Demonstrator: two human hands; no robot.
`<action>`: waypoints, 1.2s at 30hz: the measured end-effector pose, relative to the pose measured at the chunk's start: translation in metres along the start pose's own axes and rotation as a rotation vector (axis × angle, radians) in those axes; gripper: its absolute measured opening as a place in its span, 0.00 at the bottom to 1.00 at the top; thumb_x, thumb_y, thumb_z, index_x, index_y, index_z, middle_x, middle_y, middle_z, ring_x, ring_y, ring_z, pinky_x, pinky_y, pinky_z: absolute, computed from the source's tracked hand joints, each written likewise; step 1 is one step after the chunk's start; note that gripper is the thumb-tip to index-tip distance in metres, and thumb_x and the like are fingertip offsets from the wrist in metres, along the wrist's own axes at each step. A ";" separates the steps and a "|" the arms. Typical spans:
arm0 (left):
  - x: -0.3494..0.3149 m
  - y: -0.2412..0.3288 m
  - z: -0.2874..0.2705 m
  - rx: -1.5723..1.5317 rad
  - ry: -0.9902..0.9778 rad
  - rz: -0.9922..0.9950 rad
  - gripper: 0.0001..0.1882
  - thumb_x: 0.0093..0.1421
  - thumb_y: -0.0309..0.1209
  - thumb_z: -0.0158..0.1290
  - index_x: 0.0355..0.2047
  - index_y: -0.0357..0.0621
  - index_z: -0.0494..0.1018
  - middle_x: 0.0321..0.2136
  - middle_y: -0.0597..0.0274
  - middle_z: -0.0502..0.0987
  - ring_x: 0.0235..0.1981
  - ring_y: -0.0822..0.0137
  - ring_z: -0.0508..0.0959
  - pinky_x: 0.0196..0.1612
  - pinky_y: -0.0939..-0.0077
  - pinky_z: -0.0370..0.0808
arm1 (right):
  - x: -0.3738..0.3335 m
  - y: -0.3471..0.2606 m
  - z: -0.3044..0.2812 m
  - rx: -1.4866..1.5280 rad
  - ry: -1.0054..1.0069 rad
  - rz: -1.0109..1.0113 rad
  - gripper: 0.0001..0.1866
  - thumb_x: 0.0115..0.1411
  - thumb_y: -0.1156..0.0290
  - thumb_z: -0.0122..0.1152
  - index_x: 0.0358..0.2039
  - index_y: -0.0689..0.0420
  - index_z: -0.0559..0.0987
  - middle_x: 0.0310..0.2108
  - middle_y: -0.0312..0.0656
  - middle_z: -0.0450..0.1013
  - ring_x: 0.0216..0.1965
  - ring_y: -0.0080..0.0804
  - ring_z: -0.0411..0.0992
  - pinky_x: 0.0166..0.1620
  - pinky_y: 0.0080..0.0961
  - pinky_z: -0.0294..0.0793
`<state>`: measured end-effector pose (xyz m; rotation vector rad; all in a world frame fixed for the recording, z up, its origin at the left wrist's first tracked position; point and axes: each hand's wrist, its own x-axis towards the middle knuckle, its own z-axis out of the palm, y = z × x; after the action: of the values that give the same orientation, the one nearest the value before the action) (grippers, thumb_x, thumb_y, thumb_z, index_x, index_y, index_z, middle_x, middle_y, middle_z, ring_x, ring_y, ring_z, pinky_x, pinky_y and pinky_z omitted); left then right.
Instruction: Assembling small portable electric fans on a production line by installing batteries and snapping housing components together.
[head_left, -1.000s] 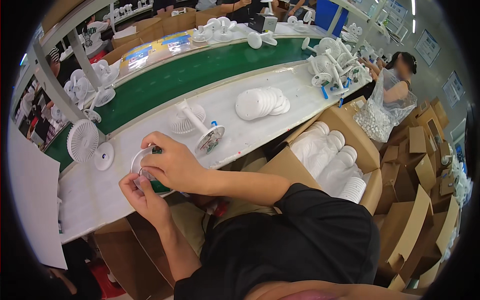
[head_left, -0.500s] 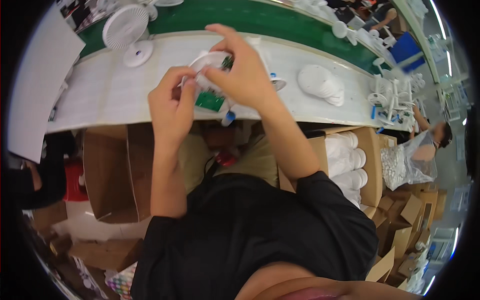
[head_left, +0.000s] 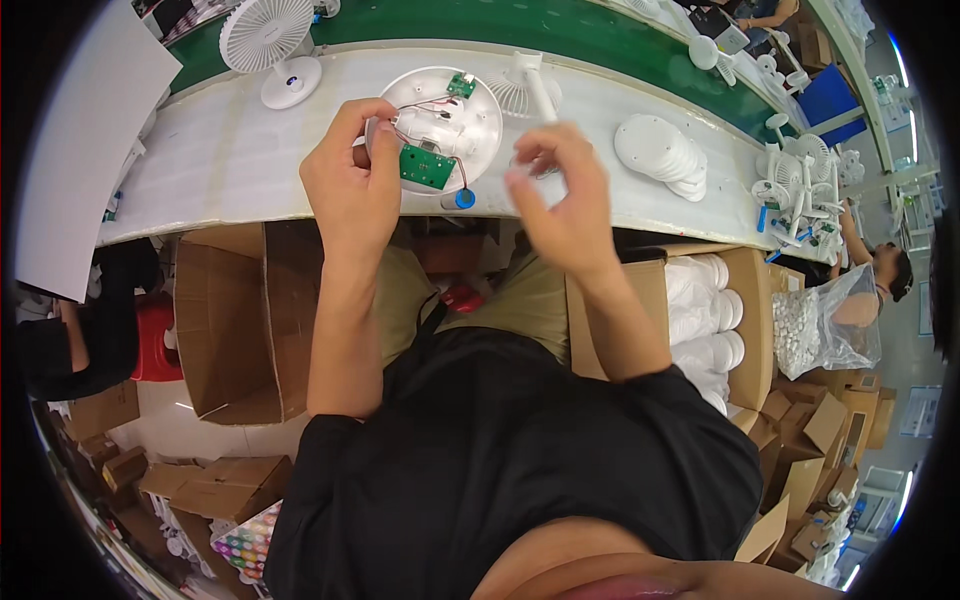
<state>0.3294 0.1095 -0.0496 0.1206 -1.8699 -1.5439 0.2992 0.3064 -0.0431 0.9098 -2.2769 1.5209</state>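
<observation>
A round white fan base (head_left: 480, 120) lies with its hollow side up near the table edge. Inside it sit a green circuit board (head_left: 427, 168), a smaller green board (head_left: 461, 85) and thin wires. A blue-ended cylinder (head_left: 463, 199) is at its near rim. My left hand (head_left: 352, 180) pinches the left side of the base between thumb and fingers. To the right of the base, my right hand (head_left: 565, 200) is raised, blurred, with thumb and fingers apart and nothing visible in them. Behind that hand lies a white fan (head_left: 530, 90) with its stem, partly hidden.
A stack of white discs (head_left: 660, 155) lies to the right, with fan parts (head_left: 800, 180) beyond. One assembled fan (head_left: 268, 40) stands far left by the green belt (head_left: 420, 22). Below are an open carton (head_left: 225, 320) and a carton of wrapped white parts (head_left: 705, 315).
My right hand has drawn away from the base to the right and nearer to me, uncovering the wiring and boards. My left hand stays at the base's left side.
</observation>
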 end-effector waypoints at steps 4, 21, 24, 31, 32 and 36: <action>-0.003 0.004 0.006 0.016 -0.029 0.023 0.08 0.57 0.20 0.48 0.35 0.40 0.75 0.22 0.64 0.74 0.18 0.76 0.66 0.22 0.84 0.66 | -0.032 -0.008 0.035 0.200 0.116 0.281 0.17 0.51 0.81 0.60 0.44 0.60 0.74 0.36 0.40 0.72 0.38 0.34 0.71 0.42 0.25 0.73; -0.012 0.003 0.005 -0.010 -0.036 -0.031 0.08 0.59 0.20 0.48 0.38 0.38 0.74 0.29 0.60 0.76 0.23 0.74 0.70 0.25 0.84 0.69 | 0.005 -0.018 0.028 0.591 0.050 0.343 0.14 0.55 0.82 0.63 0.43 0.62 0.82 0.35 0.40 0.72 0.29 0.24 0.71 0.32 0.14 0.72; -0.010 0.001 0.005 0.012 -0.025 0.014 0.07 0.60 0.20 0.48 0.37 0.38 0.74 0.27 0.60 0.76 0.20 0.74 0.69 0.23 0.83 0.69 | 0.008 -0.018 0.037 0.659 0.169 0.333 0.12 0.54 0.82 0.65 0.40 0.61 0.83 0.36 0.39 0.71 0.28 0.24 0.70 0.32 0.14 0.71; -0.010 0.000 0.003 -0.022 0.022 0.018 0.04 0.61 0.23 0.52 0.37 0.38 0.73 0.29 0.60 0.76 0.22 0.75 0.69 0.25 0.84 0.69 | 0.015 0.005 0.048 0.244 0.230 0.181 0.10 0.53 0.79 0.67 0.38 0.60 0.84 0.42 0.42 0.70 0.32 0.25 0.69 0.34 0.17 0.71; -0.010 0.000 0.002 -0.024 0.016 0.010 0.04 0.61 0.24 0.53 0.37 0.38 0.73 0.29 0.60 0.76 0.22 0.75 0.69 0.25 0.85 0.69 | 0.017 0.007 0.050 0.238 0.252 0.164 0.10 0.52 0.78 0.68 0.37 0.58 0.84 0.42 0.42 0.69 0.31 0.24 0.68 0.32 0.16 0.69; -0.009 0.000 0.002 -0.035 0.000 -0.012 0.05 0.60 0.24 0.56 0.37 0.38 0.73 0.29 0.61 0.75 0.23 0.75 0.69 0.26 0.85 0.68 | 0.024 0.016 0.054 0.292 0.279 0.155 0.09 0.51 0.76 0.69 0.35 0.57 0.85 0.42 0.42 0.69 0.30 0.24 0.67 0.31 0.15 0.68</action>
<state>0.3346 0.1156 -0.0538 0.1165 -1.8440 -1.5846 0.2776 0.2535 -0.0645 0.5506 -1.9995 1.9476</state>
